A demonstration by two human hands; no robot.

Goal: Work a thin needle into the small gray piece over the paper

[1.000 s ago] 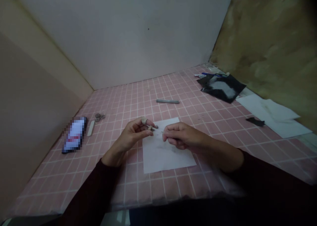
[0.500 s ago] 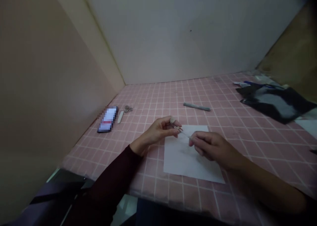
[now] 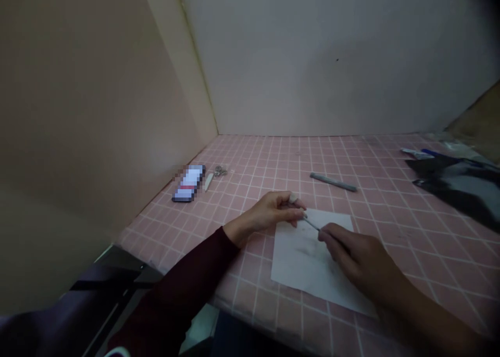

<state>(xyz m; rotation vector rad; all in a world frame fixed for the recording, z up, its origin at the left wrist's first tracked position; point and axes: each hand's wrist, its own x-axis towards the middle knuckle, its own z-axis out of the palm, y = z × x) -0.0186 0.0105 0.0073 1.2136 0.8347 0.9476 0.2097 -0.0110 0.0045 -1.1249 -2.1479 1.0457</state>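
Note:
My left hand (image 3: 279, 209) is closed in a pinch over the far edge of a white sheet of paper (image 3: 297, 266). Whatever lies between its fingertips is too small and dim to name. Something pale (image 3: 292, 197) sits around or against its index finger. In my right hand (image 3: 355, 253) is a thin, greyish rod-like tool (image 3: 311, 223), its shaft pointing up and left. The tool's tip reaches the left thumb and fingertips; whether it touches them I cannot tell. Dark smudges or crumbs mark the paper beneath.
Beyond the hands lies a grey-green stick (image 3: 333, 182) on the pink checked tablecloth (image 3: 250, 185). A phone (image 3: 190, 182), a white strip-like piece (image 3: 209, 182) and small metal rings (image 3: 221, 171) rest at left. Black sheeting (image 3: 449, 182) lies at right. Walls (image 3: 312, 60) bound the back and left.
The view has swung left, so the table's things sit farther right in the picture. My right hand has turned, and the small piece seen between my left fingers is now mostly hidden.

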